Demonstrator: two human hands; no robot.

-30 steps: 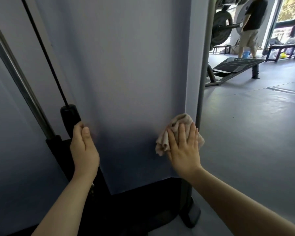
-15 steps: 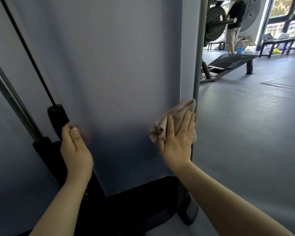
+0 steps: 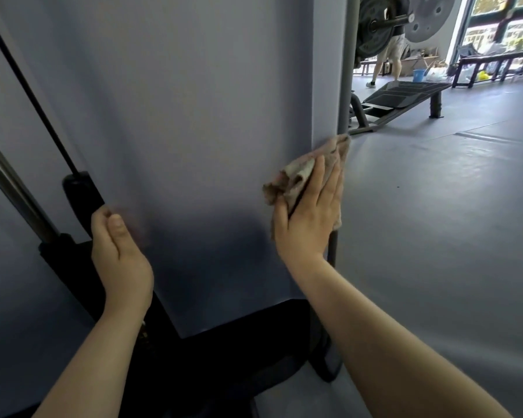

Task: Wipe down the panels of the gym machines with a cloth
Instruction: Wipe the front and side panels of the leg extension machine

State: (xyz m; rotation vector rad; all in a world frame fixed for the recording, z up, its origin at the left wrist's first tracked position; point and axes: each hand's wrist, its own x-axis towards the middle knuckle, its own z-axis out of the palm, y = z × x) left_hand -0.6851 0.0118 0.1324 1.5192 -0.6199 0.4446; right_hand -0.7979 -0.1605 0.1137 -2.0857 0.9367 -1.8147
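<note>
Underfoot, grey floor (image 3: 435, 236); blue-grey panel (image 3: 194, 116).

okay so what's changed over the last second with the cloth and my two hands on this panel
The right hand has slid the cloth up along the right edge of the panel, pressing it flat with straight fingers. The cloth now bunches out past the fingertips. The left hand has stayed gripping the panel's left edge, beside the black cable stop.
</note>
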